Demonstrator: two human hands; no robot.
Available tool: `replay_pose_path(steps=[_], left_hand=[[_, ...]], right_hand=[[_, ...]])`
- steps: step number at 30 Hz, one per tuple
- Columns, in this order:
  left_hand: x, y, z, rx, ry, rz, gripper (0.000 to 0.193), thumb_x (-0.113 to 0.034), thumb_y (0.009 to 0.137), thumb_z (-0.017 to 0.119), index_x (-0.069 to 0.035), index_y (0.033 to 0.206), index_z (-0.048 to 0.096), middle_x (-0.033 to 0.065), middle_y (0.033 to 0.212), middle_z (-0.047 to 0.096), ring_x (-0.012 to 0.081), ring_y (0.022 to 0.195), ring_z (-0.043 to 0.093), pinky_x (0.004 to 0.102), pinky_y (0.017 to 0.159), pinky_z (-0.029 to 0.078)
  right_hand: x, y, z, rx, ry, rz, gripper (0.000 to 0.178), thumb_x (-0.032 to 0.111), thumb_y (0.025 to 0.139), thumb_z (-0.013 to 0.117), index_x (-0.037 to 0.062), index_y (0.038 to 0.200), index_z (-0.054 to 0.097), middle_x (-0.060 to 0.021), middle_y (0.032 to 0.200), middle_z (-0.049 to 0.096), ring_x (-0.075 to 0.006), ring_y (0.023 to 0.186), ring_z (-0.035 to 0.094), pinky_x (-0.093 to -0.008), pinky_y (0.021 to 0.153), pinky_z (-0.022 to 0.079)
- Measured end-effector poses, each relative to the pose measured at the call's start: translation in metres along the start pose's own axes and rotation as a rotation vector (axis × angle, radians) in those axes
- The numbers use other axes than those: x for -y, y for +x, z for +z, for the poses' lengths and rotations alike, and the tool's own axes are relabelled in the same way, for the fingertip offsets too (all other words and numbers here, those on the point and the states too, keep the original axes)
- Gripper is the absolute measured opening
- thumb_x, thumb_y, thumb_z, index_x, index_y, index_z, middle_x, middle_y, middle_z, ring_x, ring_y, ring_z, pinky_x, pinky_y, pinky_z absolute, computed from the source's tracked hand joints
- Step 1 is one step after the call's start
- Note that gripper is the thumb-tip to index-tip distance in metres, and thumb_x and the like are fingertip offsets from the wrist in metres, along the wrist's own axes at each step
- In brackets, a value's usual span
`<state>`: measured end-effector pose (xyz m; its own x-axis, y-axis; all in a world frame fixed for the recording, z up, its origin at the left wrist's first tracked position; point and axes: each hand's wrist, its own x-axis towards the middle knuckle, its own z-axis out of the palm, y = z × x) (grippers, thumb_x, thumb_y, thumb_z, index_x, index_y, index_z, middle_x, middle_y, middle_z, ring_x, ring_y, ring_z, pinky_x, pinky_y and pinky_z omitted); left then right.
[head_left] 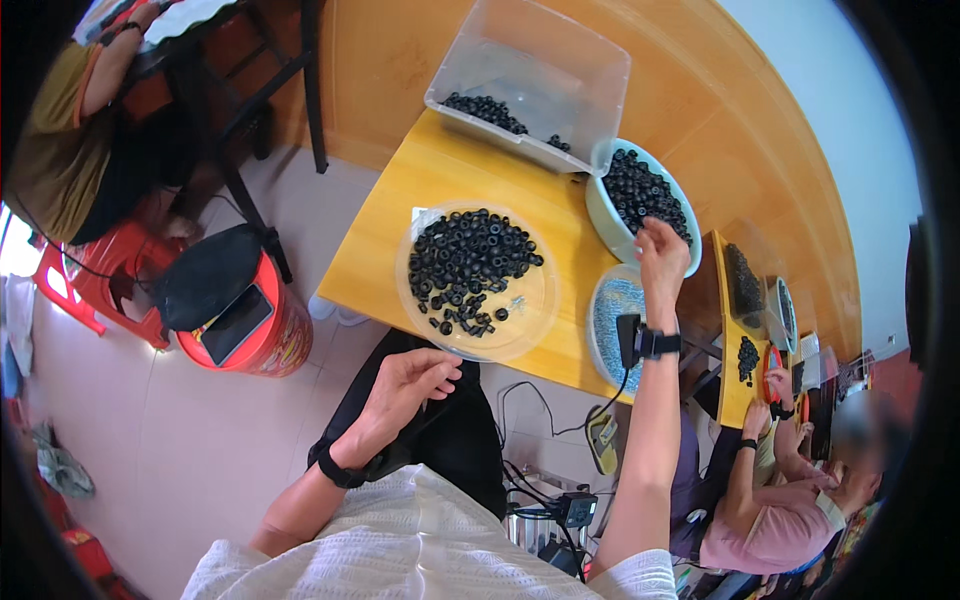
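A round clear tray (540,325) lies on the yellow table, heaped with small black ring-shaped parts (470,250). Just off its near rim is my left hand (410,390), fingers curled in with thumb against them; anything between them is too small to make out. My right hand (662,262) reaches over the near side of a pale blue basin (612,225) full of similar black parts (640,185). Its fingers are bunched together at the edge of that pile, and their tips hide whatever they may hold. Below the right wrist sits a tub of thin blue-and-white pieces (617,310).
Behind the tray stands a clear plastic bin (540,70) with more black parts. At left, a red bucket (275,340) carries a dark phone (237,325) beside a red stool (120,265). Cables hang below the table (385,225). A co-worker in pink (770,525) sits at right.
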<state>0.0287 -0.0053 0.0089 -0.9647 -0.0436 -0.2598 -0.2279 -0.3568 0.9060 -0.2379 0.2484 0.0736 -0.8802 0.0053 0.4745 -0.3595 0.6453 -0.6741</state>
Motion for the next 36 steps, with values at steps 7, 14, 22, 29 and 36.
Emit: replay_pose_path(steps=[7, 14, 22, 29, 36], left_hand=[[0.004, 0.008, -0.003, -0.016, 0.013, 0.019, 0.023, -0.015, 0.089, 0.053, 0.003, 0.103, 0.060, 0.0078, 0.087, 0.063, 0.0104, 0.076, 0.059, 0.0218, 0.068, 0.048], [0.009, 0.007, -0.002, -0.021, 0.040, 0.018, 0.023, -0.014, 0.089, 0.052, 0.002, 0.103, 0.061, 0.0074, 0.087, 0.063, 0.0097, 0.075, 0.058, 0.0215, 0.067, 0.048], [0.014, 0.007, 0.000, -0.015, 0.035, -0.005, 0.022, -0.014, 0.089, 0.053, 0.001, 0.103, 0.061, 0.0064, 0.087, 0.063, 0.0089, 0.074, 0.058, 0.0205, 0.066, 0.048], [0.019, 0.009, -0.004, -0.036, -0.011, 0.006, 0.020, -0.012, 0.089, 0.054, 0.001, 0.103, 0.061, 0.0064, 0.087, 0.063, 0.0093, 0.074, 0.058, 0.0208, 0.067, 0.048], [0.012, 0.017, 0.010, -0.067, -0.110, 0.026, 0.021, -0.010, 0.088, 0.055, 0.003, 0.104, 0.058, 0.0081, 0.088, 0.063, 0.0116, 0.078, 0.060, 0.0227, 0.071, 0.050]], right_hand=[[0.012, -0.098, 0.009, 0.221, 0.006, 0.012, 0.015, -0.001, 0.077, 0.058, -0.0039, 0.090, 0.065, -0.0104, 0.074, 0.065, -0.0142, 0.063, 0.061, -0.0260, 0.060, 0.048], [0.055, -0.144, 0.037, 0.366, -0.038, -0.161, 0.015, 0.000, 0.072, 0.063, -0.0019, 0.087, 0.065, -0.0134, 0.076, 0.063, -0.0208, 0.063, 0.062, -0.0290, 0.059, 0.048], [0.068, -0.156, 0.069, 0.400, -0.093, -0.124, 0.017, 0.002, 0.070, 0.063, -0.0001, 0.087, 0.062, -0.0139, 0.076, 0.059, -0.0301, 0.075, 0.058, -0.0373, 0.067, 0.046], [0.068, -0.160, 0.070, 0.364, 0.106, -0.080, 0.018, -0.004, 0.069, 0.061, -0.0013, 0.087, 0.062, -0.0126, 0.074, 0.057, -0.0270, 0.068, 0.057, -0.0340, 0.062, 0.046], [0.083, -0.183, 0.056, 0.299, 0.351, 0.018, 0.010, -0.003, 0.076, 0.060, -0.0020, 0.085, 0.064, -0.0056, 0.072, 0.059, -0.0088, 0.058, 0.050, -0.0221, 0.055, 0.041]])
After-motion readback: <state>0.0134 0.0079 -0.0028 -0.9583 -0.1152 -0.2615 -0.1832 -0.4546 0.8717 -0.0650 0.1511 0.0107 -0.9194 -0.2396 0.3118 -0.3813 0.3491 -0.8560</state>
